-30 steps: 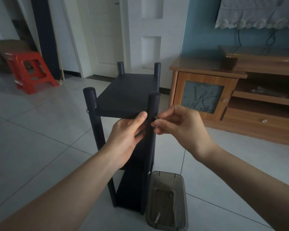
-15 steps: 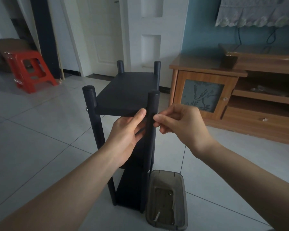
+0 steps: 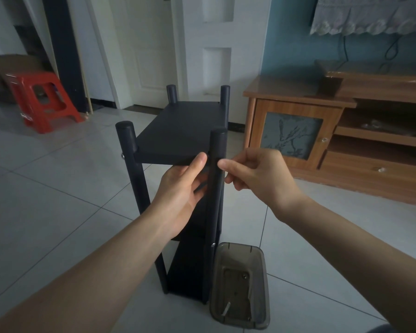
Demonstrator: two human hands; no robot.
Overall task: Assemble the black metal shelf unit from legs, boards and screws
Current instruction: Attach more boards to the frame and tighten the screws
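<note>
The black shelf unit (image 3: 183,133) stands upright on the tile floor, its top board between four round legs. My left hand (image 3: 181,191) grips the front edge of the top board, thumb on the edge and fingers underneath. My right hand (image 3: 257,179) is pinched against the side of the near right leg (image 3: 218,145), just below the board. The screw it held a moment ago is hidden behind the fingertips. A screw head (image 3: 122,155) shows on the near left leg, and another (image 3: 212,245) lower on the near right leg.
A smoky plastic tray (image 3: 238,246) lies on the floor at the shelf's right foot, holding a few screws and a small metal key (image 3: 226,310). A red plastic stool (image 3: 41,99) stands far left, and a wooden TV cabinet (image 3: 298,102) stands to the right.
My right hand has carried the small screw left, from just beside the near right leg to against it, and its fingertips now cover the screw. My left hand has barely moved.
</note>
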